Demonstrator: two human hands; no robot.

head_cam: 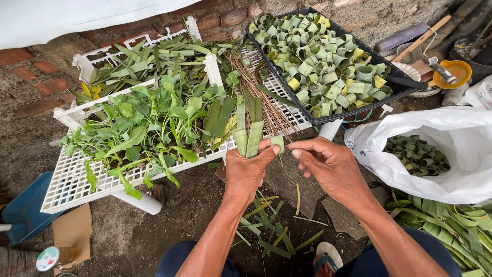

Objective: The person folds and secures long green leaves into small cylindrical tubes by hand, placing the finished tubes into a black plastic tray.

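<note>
My left hand [247, 169] grips a bunch of cut green leaf strips [248, 134] that stand upright from its fist, and its thumb and forefinger pinch a small rolled leaf ring [278, 143]. My right hand [328, 163] is just to the right, its fingertips pinched together close to that ring, seemingly on a thin stick too fine to see clearly. Both hands hover over the front edge of a white slatted crate [77, 187].
On the crate lie leafy green plants [143, 128], long leaf strips [148, 59] and a bundle of thin brown sticks [259, 92]. A black tray [394, 88] holds several leaf rings. A white bag [451, 154] holds more rings. Long leaves [451, 225] lie at right, scraps [271, 225] on the ground.
</note>
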